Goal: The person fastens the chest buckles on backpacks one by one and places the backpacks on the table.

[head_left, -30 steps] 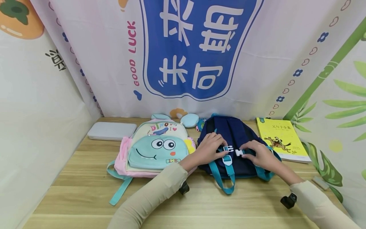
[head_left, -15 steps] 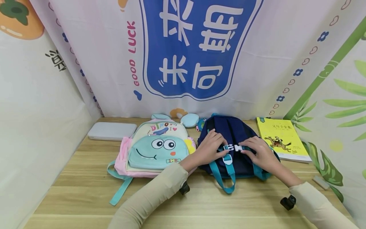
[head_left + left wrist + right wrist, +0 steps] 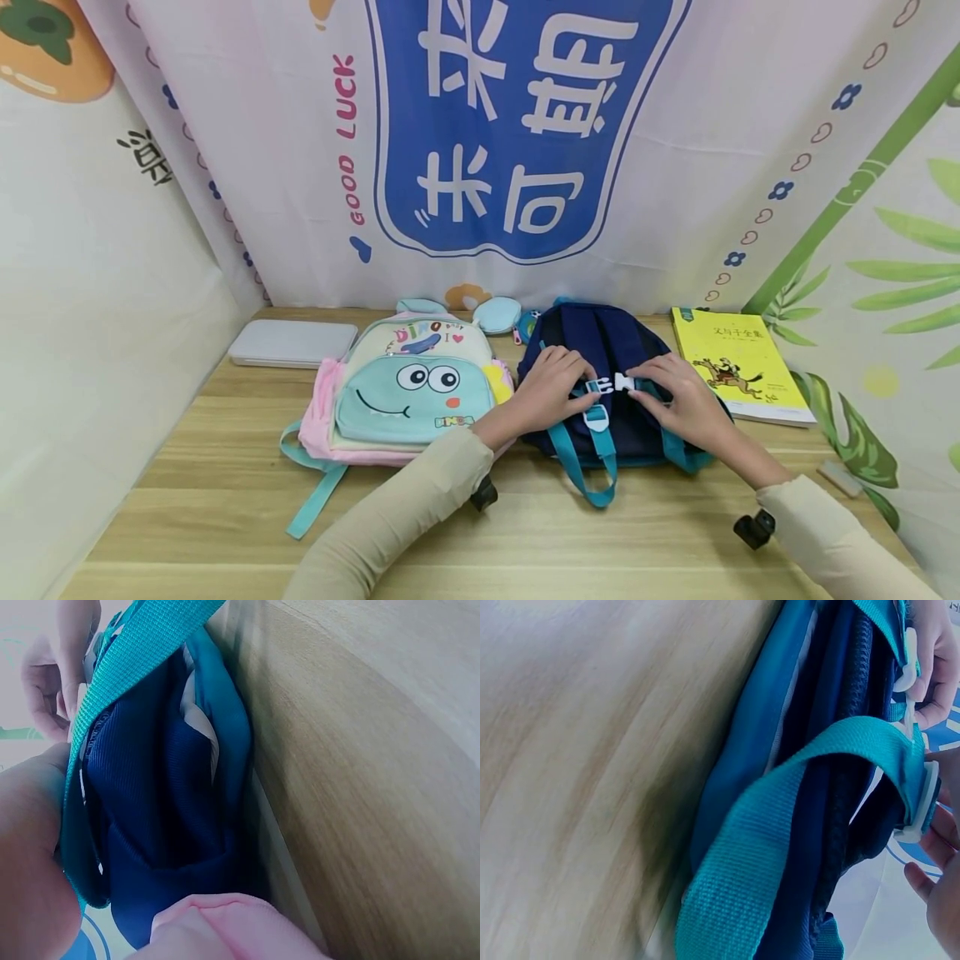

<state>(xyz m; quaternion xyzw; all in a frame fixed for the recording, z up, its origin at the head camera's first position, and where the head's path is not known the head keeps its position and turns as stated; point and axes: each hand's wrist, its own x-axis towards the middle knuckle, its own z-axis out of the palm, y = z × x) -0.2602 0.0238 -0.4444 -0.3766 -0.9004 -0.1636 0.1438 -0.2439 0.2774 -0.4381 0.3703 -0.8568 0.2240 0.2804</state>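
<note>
Head view, left to right: a white case (image 3: 294, 343) lies on the tabletop (image 3: 570, 550) near a pink-and-mint backpack (image 3: 401, 417). Next comes a navy backpack (image 3: 609, 337), also lying on the tabletop. Over it, the left hand (image 3: 547, 385) grasps a white pronged buckle half (image 3: 603, 386), prongs exposed; the right hand (image 3: 681, 398) pinches the white socket half (image 3: 622, 382), just beside the prongs. Rightmost, a yellow book (image 3: 738, 358) lies near the navy backpack.
</note>
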